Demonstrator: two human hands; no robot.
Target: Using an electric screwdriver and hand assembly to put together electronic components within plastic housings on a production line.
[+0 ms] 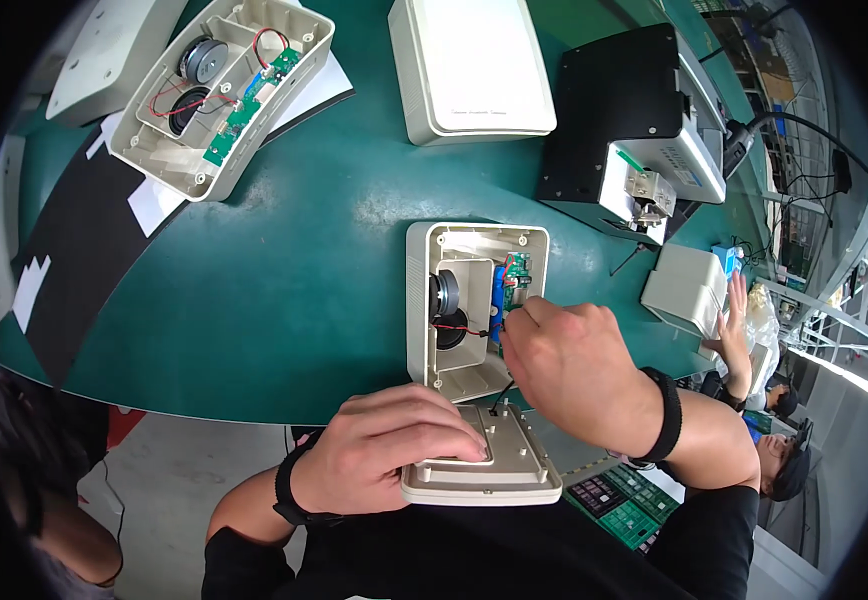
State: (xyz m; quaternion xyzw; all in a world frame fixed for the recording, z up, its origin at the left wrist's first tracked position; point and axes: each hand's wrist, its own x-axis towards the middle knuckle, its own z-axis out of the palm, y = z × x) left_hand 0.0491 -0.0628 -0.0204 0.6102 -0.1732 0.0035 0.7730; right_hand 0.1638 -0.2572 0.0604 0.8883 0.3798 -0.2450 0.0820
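A beige speaker housing (pixel 417 320) lies on the bench edge, its inside facing up. It holds two round black speaker drivers (pixel 445 293), a blue block (pixel 498 295) and a green circuit board (pixel 520 268). My right hand (pixel 582 365) reaches over the housing's right side with fingers pinched near the board; what they grip is hidden. My left hand (pixel 389 440) grasps the beige plastic cover (pixel 484 493) by its left side, its inner face up, just in front of the housing. A short black cable (pixel 501 399) rises from the cover toward my right fingers.
Another opened housing (pixel 126 135) sits at the far left beside a black sheet (pixel 79 270). A closed white case (pixel 474 60) and a black-sided machine (pixel 609 110) stand at the back. A white box (pixel 679 290) is at right, near another person's hand (pixel 734 335).
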